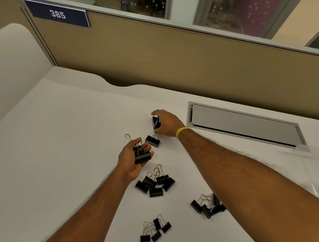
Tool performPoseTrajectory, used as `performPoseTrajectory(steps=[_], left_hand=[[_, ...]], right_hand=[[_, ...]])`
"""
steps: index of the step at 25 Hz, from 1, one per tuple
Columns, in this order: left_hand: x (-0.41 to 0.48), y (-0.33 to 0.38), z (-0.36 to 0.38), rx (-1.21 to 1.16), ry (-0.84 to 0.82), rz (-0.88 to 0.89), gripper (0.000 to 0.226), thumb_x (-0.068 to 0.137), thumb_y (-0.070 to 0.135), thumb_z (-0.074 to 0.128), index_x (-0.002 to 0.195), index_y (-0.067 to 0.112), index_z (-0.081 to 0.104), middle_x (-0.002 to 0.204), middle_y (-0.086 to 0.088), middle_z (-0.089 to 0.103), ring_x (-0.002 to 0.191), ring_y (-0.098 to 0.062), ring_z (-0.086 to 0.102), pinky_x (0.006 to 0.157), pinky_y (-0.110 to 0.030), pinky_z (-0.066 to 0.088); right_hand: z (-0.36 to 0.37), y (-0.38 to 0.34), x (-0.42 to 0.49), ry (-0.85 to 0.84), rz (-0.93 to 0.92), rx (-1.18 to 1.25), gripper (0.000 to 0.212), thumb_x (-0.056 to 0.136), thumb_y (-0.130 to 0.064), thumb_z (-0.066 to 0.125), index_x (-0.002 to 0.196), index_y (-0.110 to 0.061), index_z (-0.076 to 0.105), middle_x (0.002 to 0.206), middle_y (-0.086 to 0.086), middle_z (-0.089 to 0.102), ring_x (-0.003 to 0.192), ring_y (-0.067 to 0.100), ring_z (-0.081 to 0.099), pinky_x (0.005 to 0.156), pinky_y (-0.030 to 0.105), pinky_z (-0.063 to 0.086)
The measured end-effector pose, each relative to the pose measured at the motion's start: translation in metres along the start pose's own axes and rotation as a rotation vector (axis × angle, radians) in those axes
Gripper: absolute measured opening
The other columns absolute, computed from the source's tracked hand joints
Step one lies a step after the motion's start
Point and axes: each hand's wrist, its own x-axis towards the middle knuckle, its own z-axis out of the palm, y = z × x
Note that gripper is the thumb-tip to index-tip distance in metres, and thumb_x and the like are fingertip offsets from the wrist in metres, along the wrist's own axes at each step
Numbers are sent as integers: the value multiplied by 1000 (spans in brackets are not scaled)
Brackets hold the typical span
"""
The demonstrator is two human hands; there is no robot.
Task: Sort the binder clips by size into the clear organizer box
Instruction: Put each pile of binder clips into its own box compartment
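Head view. The left hand (134, 159), palm up, curls its fingers around a few large binder clips (143, 154). The right hand (165, 123), wearing a yellow wristband (182, 132), pinches one large clip (155, 122) above the white desk (64, 135); a second clip (152, 140) lies just beside it. Three loose groups of clips lie nearer the person: middle (155, 184), right (207, 205) and near (155, 229). The clear organizer box (304, 149) sits at the far right edge. A blue partition sign (57, 14) reads "385".
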Motion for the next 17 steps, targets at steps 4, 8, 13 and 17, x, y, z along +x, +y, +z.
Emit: performPoseTrajectory(steps=[4,8,13,17], left_hand=[[-1,1,-5,3,17,-2,14,92,18,59,102,9,62,95,-16,67,86,-26,65,58,-32,60],[0,4,-8,7,26,4,18,92,18,60,107,9,62,94,-16,68,84,-26,66,57,-33,59],[-6,1,0,33,-13,17,23,93,29,58,106,10,61,97,-16,67,83,-26,66,59,-34,59],[-24,-9,15,-26,-73,-16,53,96,55,42,110,8,61,97,-19,68,85,-30,66,70,-41,59]], right_hand=[[-1,4,8,-3,7,-30,65,77,-16,75,135,-19,47,133,7,56,118,27,53,96,35,45],[-4,2,-1,108,-3,53,55,76,-25,76,125,-19,53,123,4,60,109,25,57,91,35,50],[-4,-11,-52,202,63,571,40,83,-31,72,117,-17,59,97,0,64,88,16,62,80,28,53],[-2,-26,-106,211,128,844,20,92,-31,58,95,-12,64,86,-2,65,78,8,59,74,27,48]])
